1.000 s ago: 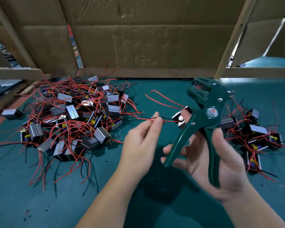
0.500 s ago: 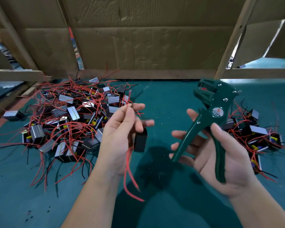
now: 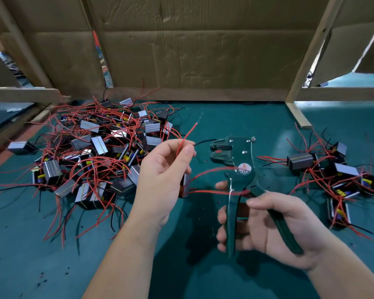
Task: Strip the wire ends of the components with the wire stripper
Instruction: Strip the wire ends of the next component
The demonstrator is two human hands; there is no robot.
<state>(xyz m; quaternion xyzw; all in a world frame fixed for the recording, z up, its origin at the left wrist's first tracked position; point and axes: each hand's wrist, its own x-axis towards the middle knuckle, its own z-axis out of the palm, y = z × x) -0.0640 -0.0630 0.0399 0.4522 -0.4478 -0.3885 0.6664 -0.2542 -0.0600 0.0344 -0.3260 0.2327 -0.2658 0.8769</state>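
Left hand [image 3: 164, 169] pinches black wire [image 3: 204, 141], tip pointing at wire stripper [image 3: 240, 157], just left of its open mouth; right hand [image 3: 274, 229] grips handles.

Green wire stripper [image 3: 242, 169] being held upright, jaws facing left, handles spread. Raised component [image 3: 185, 186]: red wire [image 3: 187, 134] sticking up, black wire [image 3: 204, 141] pointing toward jaws. Component pile [image 3: 99, 145] lying left.

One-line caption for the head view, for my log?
Left hand pinches a red wire and a black wire, tip near the head of the green wire stripper gripped by the right hand.
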